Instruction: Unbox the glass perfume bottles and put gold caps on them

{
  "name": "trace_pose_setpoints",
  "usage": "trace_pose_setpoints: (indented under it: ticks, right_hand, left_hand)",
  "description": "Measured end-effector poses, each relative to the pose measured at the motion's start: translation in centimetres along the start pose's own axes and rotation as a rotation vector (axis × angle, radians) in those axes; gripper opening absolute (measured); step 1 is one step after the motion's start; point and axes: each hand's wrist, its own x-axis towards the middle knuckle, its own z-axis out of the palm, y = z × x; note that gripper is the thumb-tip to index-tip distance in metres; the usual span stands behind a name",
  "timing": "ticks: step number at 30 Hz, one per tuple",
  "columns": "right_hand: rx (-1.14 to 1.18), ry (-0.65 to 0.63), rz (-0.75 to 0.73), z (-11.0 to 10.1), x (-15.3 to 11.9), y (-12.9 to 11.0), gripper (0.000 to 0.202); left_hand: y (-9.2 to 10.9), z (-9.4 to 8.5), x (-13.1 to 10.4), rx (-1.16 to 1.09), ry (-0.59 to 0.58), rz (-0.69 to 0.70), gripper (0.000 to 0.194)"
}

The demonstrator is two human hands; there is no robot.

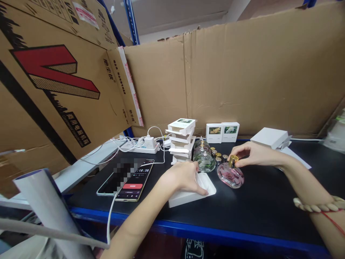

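Clear bottles point(204, 158), loose caps point(217, 155) and stacked boxes point(181, 140) crowd the counter point(264, 201) behind my work. My left hand point(185, 176) presses flat, fingers spread, on a white tray point(192, 192). My right hand point(249, 154) pinches the gold cap point(233, 160) of the pink bottle point(230, 175) lying just beside the tray.

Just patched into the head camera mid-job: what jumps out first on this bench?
The pink perfume bottle lying at the centre of the black table, with the right hand pinching its gold cap. Just left of it, the left hand presses on an open white box. Behind them stand a stack of white boxes and clear glass bottles, with two phones further left.
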Motion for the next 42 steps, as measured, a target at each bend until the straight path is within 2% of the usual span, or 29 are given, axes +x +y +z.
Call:
trace_pose_setpoints:
  ticks: [4, 11, 14, 19, 22, 26, 30, 34, 37, 42]
  right_hand:
    - [0.007, -0.02, 0.007, 0.2, 0.1, 0.0, 0.032]
    - [0.022, -0.045, 0.02, 0.3, 0.3, 0.5, 0.037]
    - [0.023, -0.075, 0.028, 0.6, 0.1, 0.1, 0.038]
    - [0.044, -0.163, 0.052, 1.3, 0.0, -0.5, 0.041]
    - [0.045, -0.158, 0.049, 1.4, 0.2, -0.4, 0.041]
    - [0.058, -0.184, 0.016, 1.5, 0.5, -0.1, 0.042]
    - [0.132, -0.214, -0.066, 2.1, 0.9, 0.0, 0.044]
    - [0.163, -0.22, -0.158, 3.0, 1.4, -0.2, 0.039]
    - [0.176, -0.146, -0.205, 3.7, 1.8, -0.3, 0.035]
    - [0.167, 0.083, -0.264, 4.5, 2.1, -0.4, 0.038]
  left_hand:
    - [-0.2, -0.5, -0.5, -0.048, -0.105, -0.074, 0.062]
    - [0.1, -1.6, -0.8, 0.23, -0.237, -0.219, 0.062]
    - [-0.2, -1.5, -0.8, 0.198, -0.147, -0.206, 0.061]
    - [-0.6, -1.3, -0.4, 0.078, 0.188, -0.074, 0.045]
    - [-0.4, -1.3, 0.0, 0.043, 0.327, 0.043, 0.039]
    - [-0.1, -0.7, 0.7, 0.051, 0.347, 0.223, 0.039]
    - [-0.1, 0.7, 1.9, 0.166, 0.332, 0.277, 0.044]
    - [-0.4, 1.3, 2.5, 0.178, 0.33, 0.338, 0.049]
    - [-0.6, 1.1, 2.4, 0.174, 0.371, 0.334, 0.048]
    - [-0.8, 1.0, 2.5, 0.195, 0.405, 0.331, 0.045]
